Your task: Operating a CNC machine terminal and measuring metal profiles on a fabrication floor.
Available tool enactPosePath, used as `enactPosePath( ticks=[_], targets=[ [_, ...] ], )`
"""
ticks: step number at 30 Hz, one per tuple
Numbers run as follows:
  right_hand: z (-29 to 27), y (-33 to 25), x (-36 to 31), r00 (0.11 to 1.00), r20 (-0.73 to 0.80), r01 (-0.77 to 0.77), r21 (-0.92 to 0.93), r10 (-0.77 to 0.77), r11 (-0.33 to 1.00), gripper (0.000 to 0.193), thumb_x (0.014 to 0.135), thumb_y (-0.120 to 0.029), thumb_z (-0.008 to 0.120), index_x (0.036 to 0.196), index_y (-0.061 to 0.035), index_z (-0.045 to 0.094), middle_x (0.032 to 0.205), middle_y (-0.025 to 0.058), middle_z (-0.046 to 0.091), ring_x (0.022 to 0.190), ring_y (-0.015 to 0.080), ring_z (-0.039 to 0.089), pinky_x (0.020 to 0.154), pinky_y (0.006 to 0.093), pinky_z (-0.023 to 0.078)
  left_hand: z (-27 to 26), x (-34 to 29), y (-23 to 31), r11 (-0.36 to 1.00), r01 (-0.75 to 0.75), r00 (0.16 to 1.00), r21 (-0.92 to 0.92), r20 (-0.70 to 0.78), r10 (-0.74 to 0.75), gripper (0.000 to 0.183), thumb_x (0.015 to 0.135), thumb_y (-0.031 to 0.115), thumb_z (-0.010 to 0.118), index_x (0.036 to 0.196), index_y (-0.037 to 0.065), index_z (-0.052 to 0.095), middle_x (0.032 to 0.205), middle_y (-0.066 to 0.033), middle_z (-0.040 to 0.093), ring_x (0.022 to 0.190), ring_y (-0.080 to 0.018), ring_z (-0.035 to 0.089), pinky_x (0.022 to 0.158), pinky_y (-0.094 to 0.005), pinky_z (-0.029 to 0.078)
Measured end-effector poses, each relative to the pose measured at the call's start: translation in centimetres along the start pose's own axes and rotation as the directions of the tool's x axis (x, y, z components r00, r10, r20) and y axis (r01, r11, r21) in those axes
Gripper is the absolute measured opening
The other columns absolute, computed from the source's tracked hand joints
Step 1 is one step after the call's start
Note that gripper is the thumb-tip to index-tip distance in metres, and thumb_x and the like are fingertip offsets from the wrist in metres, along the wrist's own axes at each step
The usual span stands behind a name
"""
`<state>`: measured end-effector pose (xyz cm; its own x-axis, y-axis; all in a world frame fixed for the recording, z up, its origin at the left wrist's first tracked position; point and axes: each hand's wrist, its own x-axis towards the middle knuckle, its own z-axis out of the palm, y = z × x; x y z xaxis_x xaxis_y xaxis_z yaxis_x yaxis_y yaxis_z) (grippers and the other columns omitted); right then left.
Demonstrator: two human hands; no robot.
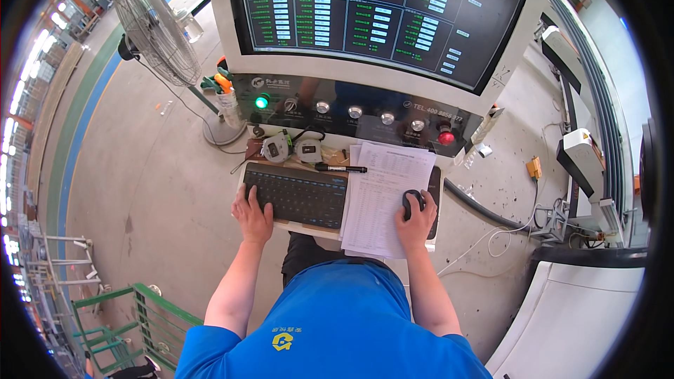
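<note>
My left hand (253, 219) rests at the left end of a black keyboard (295, 196), fingers apart and holding nothing. With my right hand (417, 223) I grip a black computer mouse (409, 203), which sits on printed paper sheets (372, 200) beside the keyboard. A black marker pen (340, 168) lies across the keyboard's upper right corner and the sheets. Two tape measures, one of them grey (276, 147), stand behind the keyboard. Above them, the monitor (379, 14) shows a dark screen with tables of values.
Under the monitor, a control panel (337, 111) carries a lit green button (262, 102), several silver buttons and a red knob (446, 136). A standing fan (158, 24) is at the left. White machinery (583, 154) and cables are at the right. A green metal frame (151, 316) stands lower left.
</note>
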<state>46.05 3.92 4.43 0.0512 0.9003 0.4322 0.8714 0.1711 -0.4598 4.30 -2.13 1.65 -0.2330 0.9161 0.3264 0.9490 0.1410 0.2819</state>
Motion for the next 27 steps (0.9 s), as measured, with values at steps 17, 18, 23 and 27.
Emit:
enactPosePath(
  ticks=[17,18,23,27],
  targets=[
    [0.2,0.1,0.1,1.0,-0.027,0.008,-0.002,-0.008,1.0,0.042,0.074,-0.007,0.073,0.116,-0.0114,0.07,0.137,0.0204,0.054,0.121,0.0428,0.053,0.104,0.0536,0.044,0.0,0.1,0.0,0.999,0.004,1.0,0.033,0.016,-0.005,0.065,0.098,0.038,0.058,0.151,0.003,0.042,0.158,-0.0258,0.036,0.143,-0.0439,0.037,0.118,-0.0579,0.022],
    [0.1,0.1,0.1,1.0,-0.026,0.008,-0.002,-0.008,1.0,0.042,0.074,-0.007,0.073,0.116,-0.0114,0.07,0.137,0.0204,0.054,0.121,0.0428,0.053,0.104,0.0536,0.044,0.0,0.1,0.0,1.0,0.003,1.0,0.024,0.017,-0.004,0.065,0.098,0.038,0.058,0.151,0.003,0.042,0.158,-0.0257,0.036,0.144,-0.044,0.037,0.118,-0.058,0.022],
    [0.0,0.0,0.3,0.999,-0.03,0.01,0.001,-0.01,1.0,0.041,0.074,-0.007,0.072,0.115,-0.0109,0.07,0.137,0.0208,0.054,0.121,0.0433,0.053,0.103,0.0534,0.045,-0.1,0.3,0.1,1.0,-0.005,1.0,0.01,0.015,0.004,0.066,0.098,0.039,0.058,0.151,0.003,0.043,0.158,-0.0259,0.035,0.144,-0.0446,0.036,0.118,-0.0582,0.022],
    [-0.2,0.1,-0.1,1.0,-0.004,-0.009,0.009,0.01,1.0,0.043,0.076,-0.007,0.073,0.118,-0.0107,0.069,0.139,0.0211,0.053,0.124,0.043,0.052,0.107,0.0531,0.043,-1.4,0.5,2.8,0.998,-0.039,0.998,0.058,0.042,0.036,0.066,0.096,0.038,0.063,0.149,0.003,0.045,0.158,-0.0244,0.036,0.141,-0.0453,0.038,0.118,-0.0581,0.022]
  ],
)
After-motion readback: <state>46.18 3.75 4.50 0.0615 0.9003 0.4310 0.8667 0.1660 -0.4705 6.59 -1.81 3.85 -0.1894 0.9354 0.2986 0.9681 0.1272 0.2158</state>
